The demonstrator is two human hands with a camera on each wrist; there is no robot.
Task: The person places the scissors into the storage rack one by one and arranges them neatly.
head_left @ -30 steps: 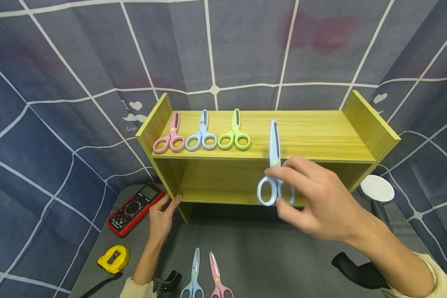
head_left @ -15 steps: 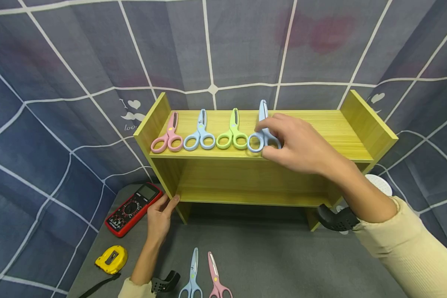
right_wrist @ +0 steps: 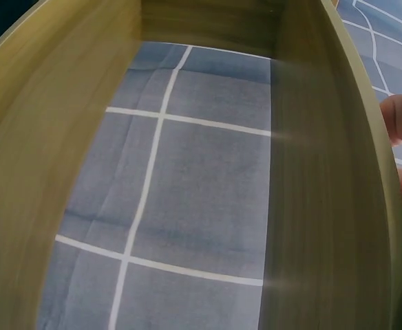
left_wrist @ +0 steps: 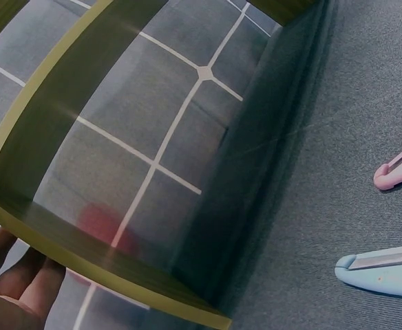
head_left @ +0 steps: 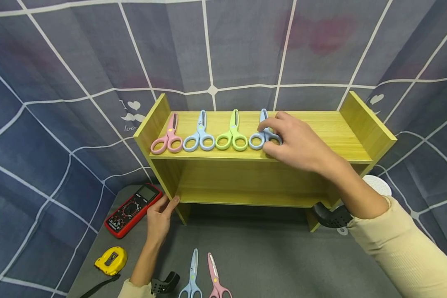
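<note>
1. Head view: your left hand pinches the shelf at its lower left front corner, next to the multimeter on the bench. Use that hold to steady the shelf, without pulling it.
2. Along the top board, from its left end, take your line from the pink scissors, first blue scissors and green scissors: rings by the front edge, blades toward the back edge.
3. The held blue scissors sit just right of the green ones, right of the board's middle. They look flat, though your fingers hide part. Match the ring line and leave that narrow gap.
4. Your right hand's grip is clamped on their handles, finger and thumb. Let the board take the weight, then part the fingers and lift straight up, clear of the rings.
</note>
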